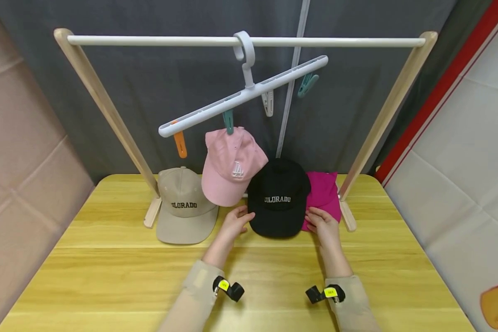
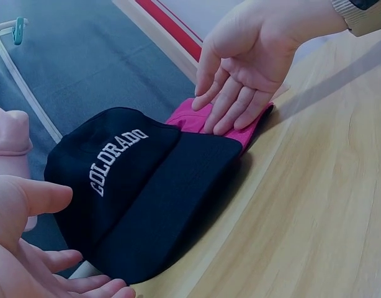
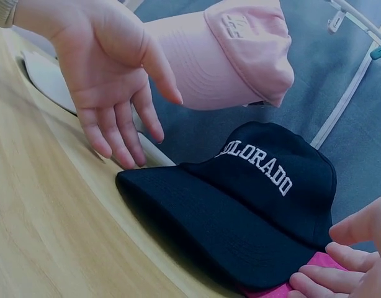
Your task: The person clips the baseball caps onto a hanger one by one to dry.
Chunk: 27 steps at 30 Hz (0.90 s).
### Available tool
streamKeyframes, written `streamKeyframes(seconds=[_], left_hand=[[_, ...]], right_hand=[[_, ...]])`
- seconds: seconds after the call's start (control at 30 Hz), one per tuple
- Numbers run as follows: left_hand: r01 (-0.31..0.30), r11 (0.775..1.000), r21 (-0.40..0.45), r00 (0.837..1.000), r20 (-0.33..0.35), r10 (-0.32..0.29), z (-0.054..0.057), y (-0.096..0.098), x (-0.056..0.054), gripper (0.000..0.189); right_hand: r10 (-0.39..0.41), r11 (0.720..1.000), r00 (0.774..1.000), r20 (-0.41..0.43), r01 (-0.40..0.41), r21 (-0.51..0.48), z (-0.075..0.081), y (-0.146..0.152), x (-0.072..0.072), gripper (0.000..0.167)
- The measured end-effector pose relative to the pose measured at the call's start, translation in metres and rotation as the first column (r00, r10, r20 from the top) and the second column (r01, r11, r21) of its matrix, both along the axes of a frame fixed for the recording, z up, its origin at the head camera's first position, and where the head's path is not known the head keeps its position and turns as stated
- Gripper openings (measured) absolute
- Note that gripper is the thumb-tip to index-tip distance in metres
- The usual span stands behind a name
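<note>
This looks like a small booth set up for filming: dark grey cloth (image 1: 149, 87) forms the back, creased pale sheets (image 1: 465, 152) wall in both sides, the right one red-edged, and a wood-grain table (image 1: 108, 276) fills the space, bearing a rack (image 1: 182, 41) and caps (image 1: 279, 216). Wrist cameras (image 1: 234, 292) suggest recording. The building's kind cannot be told.

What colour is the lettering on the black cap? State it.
White; the lettering on the black cap shows best in the left wrist view.

Blk cap (image 1: 279, 186) w/ wht lettering (image 1: 277, 199), magenta cap (image 1: 323, 190), pink cap (image 1: 231, 161), 2 teal clips (image 1: 228, 121)
</note>
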<state>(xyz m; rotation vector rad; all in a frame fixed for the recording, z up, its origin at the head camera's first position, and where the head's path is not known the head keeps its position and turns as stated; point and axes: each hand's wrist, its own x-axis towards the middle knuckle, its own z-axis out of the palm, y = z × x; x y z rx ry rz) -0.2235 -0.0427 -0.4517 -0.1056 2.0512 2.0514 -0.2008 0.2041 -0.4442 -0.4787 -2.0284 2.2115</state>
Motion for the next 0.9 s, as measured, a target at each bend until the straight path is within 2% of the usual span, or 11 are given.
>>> streamKeyframes(seconds=[0.33, 0.57, 0.9], left_hand=[[0.002, 1.0, 0.015, 1.0, 0.029, -0.003, -0.0048, 0.0003, -0.0031, 0.06], [-0.024, 1.0, 0.015, 0.999, 0.032, 0.023, -0.0061, -0.0001, -0.0011, 0.061], [-0.051, 0.998, -0.027, 0.999, 0.0, 0.051, -0.0094, 0.0002, 0.0009, 0.058]], right_hand=[[0.0, 1.0, 1.0, 0.007, -0.001, 0.025, -0.0024, -0.0001, 0.0009, 0.036], [-0.011, 1.0, 1.0, -0.003, 0.011, 0.024, -0.0042, -0.0001, 0.0001, 0.035], [0.022, 0.999, 1.0, -0.011, -0.022, 0.047, -0.0049, 0.0007, -0.0009, 0.041]])
